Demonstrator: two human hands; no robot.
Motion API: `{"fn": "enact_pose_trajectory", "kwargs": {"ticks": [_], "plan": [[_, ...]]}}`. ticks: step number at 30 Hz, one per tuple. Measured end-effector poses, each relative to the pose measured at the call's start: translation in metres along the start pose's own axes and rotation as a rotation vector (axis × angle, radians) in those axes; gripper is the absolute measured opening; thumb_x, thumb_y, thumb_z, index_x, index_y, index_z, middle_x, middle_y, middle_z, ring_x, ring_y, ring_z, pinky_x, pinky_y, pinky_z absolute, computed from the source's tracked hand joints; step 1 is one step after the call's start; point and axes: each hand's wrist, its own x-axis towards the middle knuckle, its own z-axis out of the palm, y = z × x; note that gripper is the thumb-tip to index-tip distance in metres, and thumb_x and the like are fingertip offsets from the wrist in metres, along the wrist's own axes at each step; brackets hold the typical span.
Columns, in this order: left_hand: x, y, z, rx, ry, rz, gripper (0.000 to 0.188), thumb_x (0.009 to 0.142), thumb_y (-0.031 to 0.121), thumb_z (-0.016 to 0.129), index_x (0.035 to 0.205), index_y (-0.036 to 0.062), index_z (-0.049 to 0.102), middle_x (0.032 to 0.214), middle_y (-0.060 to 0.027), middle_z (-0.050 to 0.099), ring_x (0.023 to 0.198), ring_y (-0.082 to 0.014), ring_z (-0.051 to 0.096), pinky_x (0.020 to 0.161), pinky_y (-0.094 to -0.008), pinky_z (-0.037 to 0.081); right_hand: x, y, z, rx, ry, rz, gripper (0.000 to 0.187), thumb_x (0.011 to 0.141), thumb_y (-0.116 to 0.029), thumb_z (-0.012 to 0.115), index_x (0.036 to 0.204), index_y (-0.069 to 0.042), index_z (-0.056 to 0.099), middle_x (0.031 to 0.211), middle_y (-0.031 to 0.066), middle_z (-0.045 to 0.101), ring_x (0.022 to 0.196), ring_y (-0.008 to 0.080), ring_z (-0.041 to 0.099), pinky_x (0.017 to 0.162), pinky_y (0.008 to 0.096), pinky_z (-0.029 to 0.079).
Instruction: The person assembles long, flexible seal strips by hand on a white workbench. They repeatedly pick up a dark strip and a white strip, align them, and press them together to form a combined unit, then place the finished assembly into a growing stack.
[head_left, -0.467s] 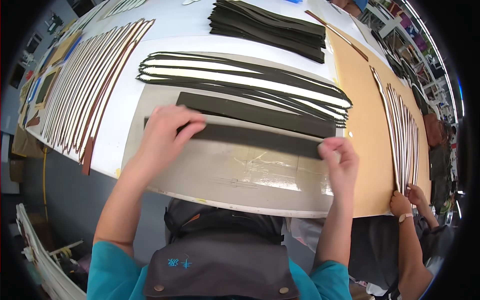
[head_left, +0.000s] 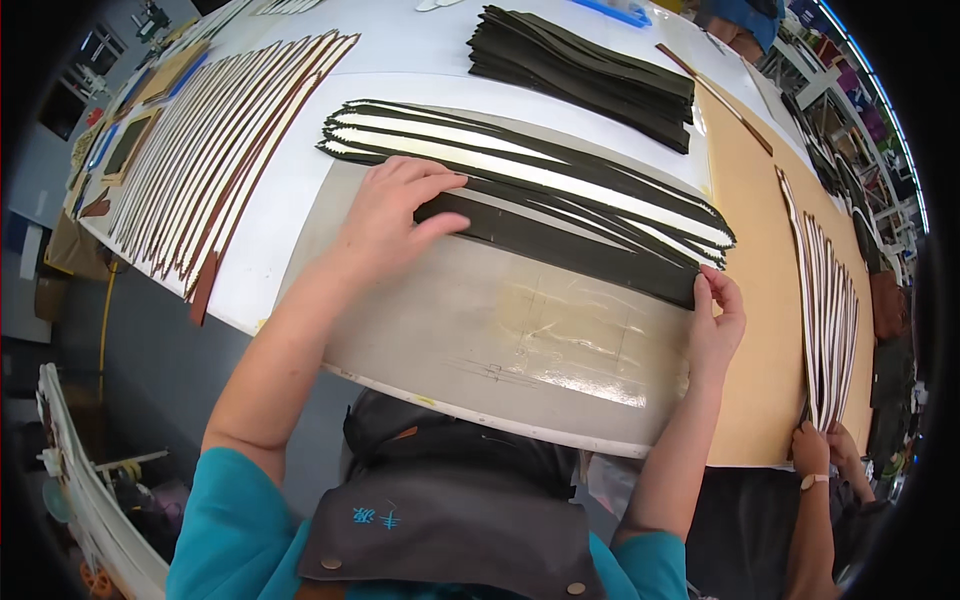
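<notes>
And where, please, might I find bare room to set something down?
Bare: the grey mat between left forearm and clear film; tan board between right hand and brown-edged strips. Crowded: beyond the dark strip, where black and white strips bunch.

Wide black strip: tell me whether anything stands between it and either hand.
Nothing visible does. The right hand pinches the wide black strip by its right end; the left hand is at its left. Black-edged white strips lie beyond.

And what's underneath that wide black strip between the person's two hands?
Grey mat shows along the near edge of the black strip. Whatever lies directly beneath the strip is covered, so I can't tell. The left hand partly hides its left end.
</notes>
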Motion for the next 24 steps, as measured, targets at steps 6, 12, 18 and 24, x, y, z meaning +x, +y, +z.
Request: {"fn": "enact_pose_trajectory", "kwargs": {"ticks": [6, 12, 18, 24], "plan": [[-0.003, -0.012, -0.004, -0.066, -0.130, 0.017, 0.037, 0.090, 0.023, 0.078, 0.124, 0.0105, 0.073, 0.128, -0.0070, 0.068, 0.124, -0.0290, 0.057, 0.110, -0.0413, 0.041, -0.004, 0.002, 0.009, 0.042, -0.036, -0.086, 0.023, 0.101, -0.012, 0.068, 0.121, -0.006, 0.074, 0.121, 0.0083, 0.071, 0.112, 0.0182, 0.063, 0.099, 0.0326, 0.048], [0.019, -0.008, -0.006, -0.159, -0.045, -0.045, 0.027, 0.091, 0.020, 0.076, 0.116, 0.0084, 0.076, 0.122, -0.0077, 0.071, 0.115, -0.0287, 0.062, 0.102, -0.0409, 0.049, -0.003, -0.005, 0.009, 0.078, -0.003, -0.034, 0.028, 0.102, -0.011, 0.066, 0.129, -0.005, 0.071, 0.128, 0.0104, 0.070, 0.121, 0.0201, 0.062, 0.107, 0.0338, 0.046], [0.080, 0.008, 0.033, 0.096, -0.169, -0.024, 0.027, 0.087, 0.020, 0.079, 0.111, 0.0083, 0.073, 0.108, -0.0066, 0.069, 0.110, -0.0295, 0.063, 0.096, -0.0429, 0.050, -0.004, -0.010, 0.007, 0.056, 0.044, -0.091, 0.025, 0.101, -0.011, 0.067, 0.125, -0.003, 0.072, 0.129, 0.0118, 0.070, 0.122, 0.0211, 0.061, 0.108, 0.0347, 0.046], [0.096, 0.016, 0.050, 0.231, -0.202, 0.006, 0.036, 0.079, 0.022, 0.086, 0.107, 0.0120, 0.065, 0.107, -0.0054, 0.064, 0.112, -0.0283, 0.061, 0.098, -0.0419, 0.046, -0.002, -0.006, 0.005, 0.008, 0.076, -0.170, 0.024, 0.100, -0.010, 0.068, 0.123, -0.003, 0.073, 0.129, 0.0128, 0.070, 0.123, 0.0220, 0.061, 0.108, 0.0355, 0.046]]}}
